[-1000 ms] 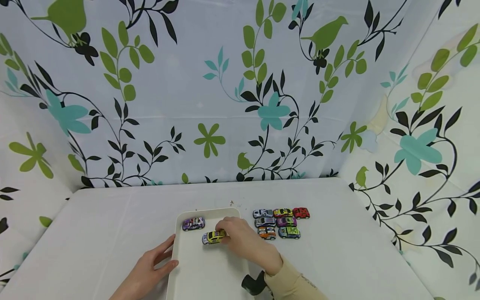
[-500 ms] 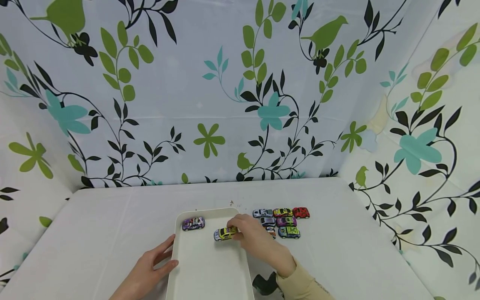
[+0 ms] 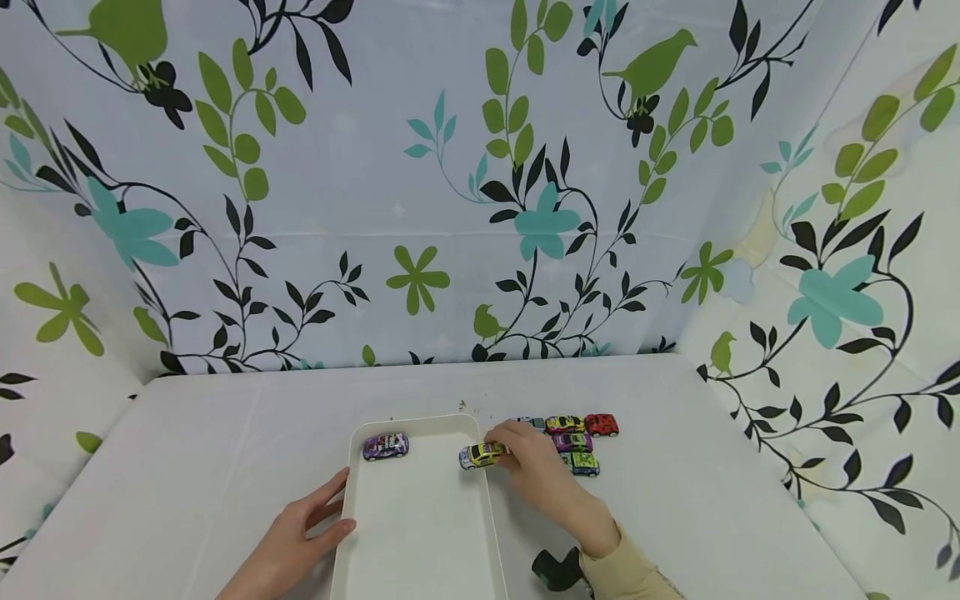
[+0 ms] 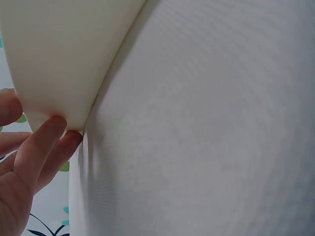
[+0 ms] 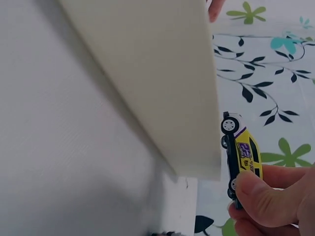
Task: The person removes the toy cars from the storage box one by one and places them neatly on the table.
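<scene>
My right hand (image 3: 536, 467) pinches a yellow toy car (image 3: 481, 455) by its rear end, over the right rim of the white tray (image 3: 491, 533). In the right wrist view the yellow car (image 5: 242, 152) is held between thumb and fingers, just beyond the tray's wall (image 5: 147, 73). A purple toy car (image 3: 386, 447) sits inside the tray at its far left corner. My left hand (image 3: 296, 533) touches the tray's left side with its fingers extended; in the left wrist view those fingertips (image 4: 56, 123) rest against the outer wall.
Right of the tray several toy cars stand in a close group, among them a red car (image 3: 602, 425), a magenta car (image 3: 573, 443) and a green car (image 3: 581, 464). My right hand hides part of the group. A patterned cloth (image 3: 337, 167) hangs behind the white table (image 3: 247, 433).
My right hand has carried the yellow car rightward, from inside the tray to above its right rim. The left hand and the purple car have stayed put.
</scene>
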Demonstrator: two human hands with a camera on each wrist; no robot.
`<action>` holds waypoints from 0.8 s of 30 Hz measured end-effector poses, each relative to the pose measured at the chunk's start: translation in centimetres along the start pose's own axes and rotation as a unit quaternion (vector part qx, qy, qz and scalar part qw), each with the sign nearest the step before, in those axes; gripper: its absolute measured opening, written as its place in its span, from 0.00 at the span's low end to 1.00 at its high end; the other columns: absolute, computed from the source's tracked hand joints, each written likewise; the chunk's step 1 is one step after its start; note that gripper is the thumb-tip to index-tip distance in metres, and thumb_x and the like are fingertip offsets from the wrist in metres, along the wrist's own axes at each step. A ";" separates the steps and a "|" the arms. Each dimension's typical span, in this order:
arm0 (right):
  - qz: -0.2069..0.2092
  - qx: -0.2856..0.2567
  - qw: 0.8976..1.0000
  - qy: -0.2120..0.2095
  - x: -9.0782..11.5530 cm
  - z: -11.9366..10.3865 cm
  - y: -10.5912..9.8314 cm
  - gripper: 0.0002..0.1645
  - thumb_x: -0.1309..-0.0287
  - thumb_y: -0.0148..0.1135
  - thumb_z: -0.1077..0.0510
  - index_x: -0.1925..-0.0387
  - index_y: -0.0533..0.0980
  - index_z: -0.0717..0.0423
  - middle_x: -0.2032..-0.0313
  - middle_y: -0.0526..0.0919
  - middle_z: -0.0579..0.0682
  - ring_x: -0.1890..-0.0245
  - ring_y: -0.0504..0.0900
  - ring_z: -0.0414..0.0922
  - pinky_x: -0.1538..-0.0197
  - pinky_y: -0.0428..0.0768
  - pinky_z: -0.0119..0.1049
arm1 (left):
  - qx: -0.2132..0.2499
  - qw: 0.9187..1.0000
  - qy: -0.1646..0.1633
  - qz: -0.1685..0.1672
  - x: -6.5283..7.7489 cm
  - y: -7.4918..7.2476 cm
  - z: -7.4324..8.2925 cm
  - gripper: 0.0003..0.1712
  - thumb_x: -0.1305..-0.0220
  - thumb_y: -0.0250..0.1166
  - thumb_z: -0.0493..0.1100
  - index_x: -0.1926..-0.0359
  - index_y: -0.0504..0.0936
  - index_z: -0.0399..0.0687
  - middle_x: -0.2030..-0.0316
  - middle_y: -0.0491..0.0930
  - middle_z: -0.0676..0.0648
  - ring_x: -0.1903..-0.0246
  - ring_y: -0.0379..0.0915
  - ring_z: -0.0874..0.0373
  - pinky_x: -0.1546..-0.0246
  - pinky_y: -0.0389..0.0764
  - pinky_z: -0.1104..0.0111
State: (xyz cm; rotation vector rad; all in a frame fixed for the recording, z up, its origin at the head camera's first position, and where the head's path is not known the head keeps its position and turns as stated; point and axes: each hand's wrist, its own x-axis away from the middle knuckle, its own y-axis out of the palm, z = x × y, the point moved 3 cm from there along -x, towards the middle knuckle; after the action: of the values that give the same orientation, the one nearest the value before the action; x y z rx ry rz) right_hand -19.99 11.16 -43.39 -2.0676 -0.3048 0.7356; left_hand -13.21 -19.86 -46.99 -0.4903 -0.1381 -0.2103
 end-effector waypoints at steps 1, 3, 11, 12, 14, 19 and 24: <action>0.006 0.003 1.000 0.000 0.1 0.2 0.0 0.18 0.49 0.69 0.74 0.57 0.82 0.56 0.56 0.84 0.49 0.53 0.83 0.46 0.48 0.84 0.40 | 0.000 1.000 0.003 -0.001 0.0 0.0 0.0 0.46 0.35 0.69 0.44 0.24 0.56 0.35 0.27 0.58 0.30 0.34 0.67 0.34 0.48 0.84 0.58; 0.017 0.004 1.000 0.001 0.4 0.5 -0.1 0.19 0.50 0.69 0.75 0.58 0.82 0.56 0.56 0.84 0.49 0.53 0.83 0.46 0.49 0.85 0.40 | 0.004 1.000 -0.001 0.000 0.0 0.0 0.0 0.46 0.36 0.69 0.44 0.24 0.56 0.36 0.27 0.58 0.31 0.34 0.67 0.34 0.48 0.84 0.58; 0.052 0.012 0.998 0.015 1.7 2.2 -1.0 0.22 0.53 0.71 0.77 0.56 0.83 0.56 0.55 0.84 0.49 0.52 0.84 0.48 0.51 0.85 0.43 | 0.004 1.000 -0.005 0.003 0.0 0.0 -0.1 0.47 0.36 0.70 0.45 0.24 0.56 0.37 0.27 0.58 0.31 0.34 0.67 0.34 0.47 0.84 0.57; 0.053 0.012 0.998 0.019 1.9 2.4 -1.2 0.22 0.53 0.70 0.77 0.56 0.83 0.55 0.55 0.84 0.48 0.52 0.83 0.48 0.50 0.85 0.43 | 0.003 1.000 -0.001 0.002 0.0 0.0 -0.1 0.47 0.36 0.69 0.45 0.24 0.56 0.36 0.27 0.58 0.31 0.34 0.67 0.34 0.47 0.84 0.57; 0.053 0.011 0.998 0.028 2.3 3.0 -1.5 0.23 0.52 0.70 0.77 0.56 0.83 0.55 0.55 0.84 0.48 0.52 0.83 0.47 0.50 0.85 0.42 | 0.003 1.000 -0.003 0.002 -0.1 0.0 -0.2 0.47 0.36 0.69 0.45 0.24 0.56 0.36 0.27 0.58 0.31 0.34 0.67 0.34 0.48 0.84 0.57; 0.055 0.007 0.997 0.054 3.2 4.5 -2.3 0.23 0.52 0.69 0.78 0.55 0.83 0.56 0.53 0.84 0.50 0.49 0.83 0.50 0.47 0.84 0.45 | 0.008 1.000 -0.009 -0.001 -0.1 0.0 -0.2 0.46 0.35 0.69 0.45 0.24 0.56 0.36 0.27 0.57 0.31 0.34 0.67 0.33 0.47 0.84 0.57; 0.061 0.016 0.995 0.083 4.1 6.1 -3.1 0.23 0.51 0.69 0.77 0.54 0.83 0.57 0.52 0.84 0.51 0.48 0.83 0.51 0.48 0.84 0.47 | 0.004 1.000 -0.004 0.000 -0.1 0.0 -0.2 0.46 0.36 0.69 0.45 0.24 0.56 0.35 0.27 0.57 0.31 0.34 0.67 0.34 0.47 0.84 0.57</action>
State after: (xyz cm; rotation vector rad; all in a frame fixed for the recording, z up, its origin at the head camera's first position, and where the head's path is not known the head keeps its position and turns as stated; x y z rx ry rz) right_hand -20.26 18.91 -45.04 -2.1161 -0.0737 0.6302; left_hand -13.27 -19.92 -47.17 -0.4827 -0.1476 -0.2074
